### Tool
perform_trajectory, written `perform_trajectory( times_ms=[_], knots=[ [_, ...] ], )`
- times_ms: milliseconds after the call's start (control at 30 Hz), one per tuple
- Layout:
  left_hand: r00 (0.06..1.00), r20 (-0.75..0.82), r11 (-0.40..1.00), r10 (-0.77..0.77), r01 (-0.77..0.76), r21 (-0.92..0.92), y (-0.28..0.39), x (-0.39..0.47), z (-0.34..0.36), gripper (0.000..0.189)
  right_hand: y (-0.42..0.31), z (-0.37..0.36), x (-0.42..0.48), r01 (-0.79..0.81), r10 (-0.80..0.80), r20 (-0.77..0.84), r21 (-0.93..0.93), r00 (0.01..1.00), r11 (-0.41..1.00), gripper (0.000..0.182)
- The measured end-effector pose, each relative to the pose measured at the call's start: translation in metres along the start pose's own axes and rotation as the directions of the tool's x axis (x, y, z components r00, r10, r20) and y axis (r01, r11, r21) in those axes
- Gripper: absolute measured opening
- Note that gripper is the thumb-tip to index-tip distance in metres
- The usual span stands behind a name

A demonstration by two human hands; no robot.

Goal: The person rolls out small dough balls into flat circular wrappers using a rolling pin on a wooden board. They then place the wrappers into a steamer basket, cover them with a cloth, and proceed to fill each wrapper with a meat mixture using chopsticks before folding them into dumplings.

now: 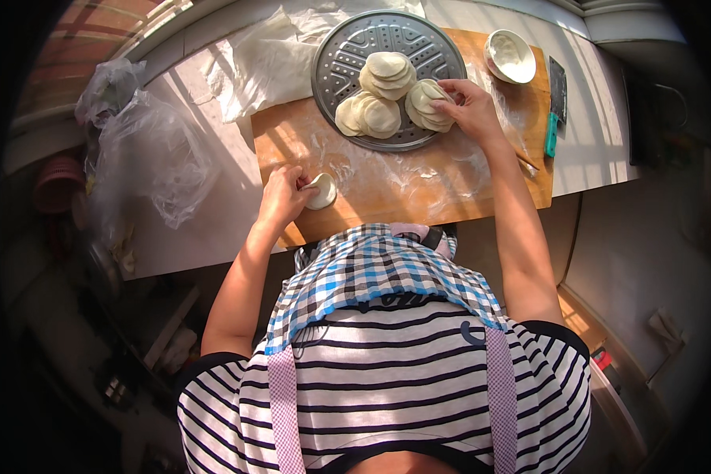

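My left hand [285, 192] pinches the edge of a round dough wrapper [321, 192] over the left front part of a floured wooden board [379, 172]. Toward the back of the board lies a round perforated metal tray [343, 50] with several dough wrappers stacked in overlapping piles. One pile [387, 74] is near the tray's middle, another [368, 115] lies at its front left. My right hand [471, 109] has thumb and fingertips on the right-hand pile of wrappers [426, 106]; whether it grips one of them I cannot tell.
A bowl of flour [509, 56] stands at the board's back right, beside a cleaver with a green handle [551, 135]. The end of a wooden stick [526, 159] shows behind my right forearm. White cloth [266, 71] lies behind the board; clear plastic bags [148, 154] lie to the left.
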State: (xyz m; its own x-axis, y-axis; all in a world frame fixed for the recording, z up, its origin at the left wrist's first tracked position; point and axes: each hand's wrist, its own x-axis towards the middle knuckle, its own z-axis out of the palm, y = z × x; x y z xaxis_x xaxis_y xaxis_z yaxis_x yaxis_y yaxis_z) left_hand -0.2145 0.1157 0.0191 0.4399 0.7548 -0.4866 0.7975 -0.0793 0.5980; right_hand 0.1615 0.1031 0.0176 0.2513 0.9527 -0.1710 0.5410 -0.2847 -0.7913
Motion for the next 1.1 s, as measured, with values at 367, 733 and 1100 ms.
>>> perform_trajectory(
  times_ms=[367, 733, 1100],
  knots=[
    [0.965, -0.109, 0.738, 0.240, -0.254, -0.625, 0.080, 0.090, 0.018, 0.024, 0.006, 0.007, 0.018, -0.026, 0.026, -0.004, 0.024, 1.000, 0.999, 0.028],
    [0.873, -0.481, 0.896, -0.073, -0.155, -0.417, 0.014, 0.134, 0.020, 0.048, -0.012, -0.006, -0.005, -0.100, 0.077, -0.369, -0.044, 0.926, 0.994, 0.019],
    [0.875, -0.436, 0.855, -0.209, -0.053, -0.517, 0.004, 0.153, 0.021, 0.050, 0.030, 0.013, -0.061, -0.340, 0.484, -0.148, 0.538, 0.863, 0.771, 0.026]
  ],
)
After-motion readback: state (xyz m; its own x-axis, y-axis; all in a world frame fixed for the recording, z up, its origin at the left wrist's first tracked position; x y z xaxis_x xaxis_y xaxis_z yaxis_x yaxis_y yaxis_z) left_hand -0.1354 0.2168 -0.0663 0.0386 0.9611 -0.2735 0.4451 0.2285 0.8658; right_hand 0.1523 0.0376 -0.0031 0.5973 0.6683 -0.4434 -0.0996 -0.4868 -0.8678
